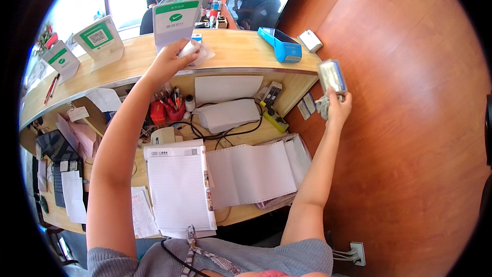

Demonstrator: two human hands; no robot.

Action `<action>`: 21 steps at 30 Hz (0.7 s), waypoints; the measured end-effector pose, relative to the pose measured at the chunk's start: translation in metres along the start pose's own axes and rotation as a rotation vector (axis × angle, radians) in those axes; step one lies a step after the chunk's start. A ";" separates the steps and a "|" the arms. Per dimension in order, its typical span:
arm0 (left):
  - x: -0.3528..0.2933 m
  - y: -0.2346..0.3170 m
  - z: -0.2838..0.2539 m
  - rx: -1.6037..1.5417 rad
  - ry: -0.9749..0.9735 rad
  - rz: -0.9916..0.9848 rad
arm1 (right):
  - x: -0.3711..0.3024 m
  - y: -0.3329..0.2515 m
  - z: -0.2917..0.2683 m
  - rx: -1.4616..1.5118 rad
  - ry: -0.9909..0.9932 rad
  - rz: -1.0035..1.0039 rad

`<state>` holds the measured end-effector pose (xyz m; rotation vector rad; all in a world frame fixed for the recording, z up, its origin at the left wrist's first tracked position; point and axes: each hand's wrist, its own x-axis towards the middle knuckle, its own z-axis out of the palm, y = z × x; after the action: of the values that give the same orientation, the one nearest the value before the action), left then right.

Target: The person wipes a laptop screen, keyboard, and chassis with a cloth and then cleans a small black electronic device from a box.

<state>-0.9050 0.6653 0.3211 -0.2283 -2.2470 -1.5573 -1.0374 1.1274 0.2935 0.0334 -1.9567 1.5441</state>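
Observation:
My left hand (pixel 170 64) is closed round a small white roll (pixel 189 48) above the raised counter (pixel 233 46), in front of a green-and-white payment sign (pixel 177 19). What the roll is made of cannot be told. Out to the right, my right hand (pixel 339 109) grips a small flat pack (pixel 332 76) with a pale front and blue edge. A crumpled grey cloth (pixel 322 106) is in the same hand, below the pack. Near that hand, a blue payment terminal (pixel 287 51) and a small white box (pixel 310 41) sit at the counter's right end.
Below lie a lined notepad (pixel 179 190), perforated paper (pixel 256 172), a red pen holder (pixel 174 112), black cables and a yellow-green power strip (pixel 274 119). A laptop (pixel 60 174) stands left. A wooden wall (pixel 410 123) bounds the right side. A person (pixel 156 0) is beyond the counter.

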 end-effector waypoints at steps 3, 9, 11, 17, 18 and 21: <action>-0.002 0.004 0.001 0.034 0.017 0.031 | -0.044 -0.027 0.025 0.172 -0.220 -0.036; -0.003 0.004 -0.002 -0.026 0.024 -0.011 | -0.079 -0.061 0.112 0.038 -0.433 -0.094; -0.001 -0.007 -0.004 -0.093 0.032 -0.009 | -0.079 -0.069 0.140 -0.028 -0.460 -0.091; -0.002 0.008 0.001 -0.031 0.034 -0.098 | -0.070 -0.076 0.156 -0.242 -0.447 -0.177; -0.003 0.000 0.003 -0.163 0.061 -0.062 | -0.074 -0.076 0.148 -0.236 -0.447 -0.193; -0.002 -0.009 -0.008 -0.009 0.040 -0.028 | -0.062 -0.063 0.112 -0.087 -0.599 -0.039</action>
<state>-0.9046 0.6542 0.3148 -0.1674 -2.2218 -1.5719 -1.0147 0.9866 0.3059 0.5498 -2.4558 1.5358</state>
